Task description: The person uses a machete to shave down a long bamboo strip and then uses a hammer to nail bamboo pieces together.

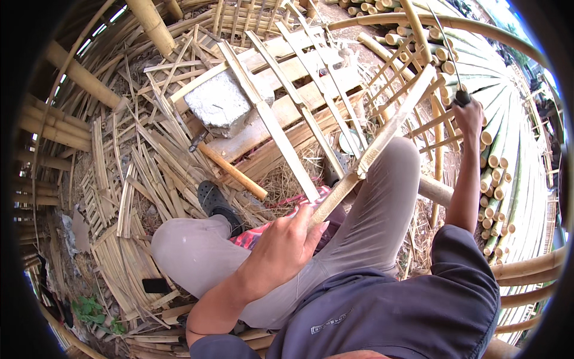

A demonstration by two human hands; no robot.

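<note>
My left hand [287,239] is closed around the near end of a split-bamboo rail [388,131], which slants up over my right knee. Several bamboo slats [269,128] lead away from this rail, forming an open frame above the wooden planks. Out to the right, my right hand [468,116] grips the dark handle of a long-bladed knife [449,48]. Its thin blade points up and away, apart from the rail. A red patterned cloth [251,237] lies between my legs, partly covered by my left hand.
Beyond the slats, a pale concrete block [218,102] rests on wooden planks [311,99]. A hammer [230,170] with a wooden handle lies nearby. Bamboo strips [161,161] litter the left ground beside a black phone [156,286]. Bamboo poles [493,161] are stacked at right.
</note>
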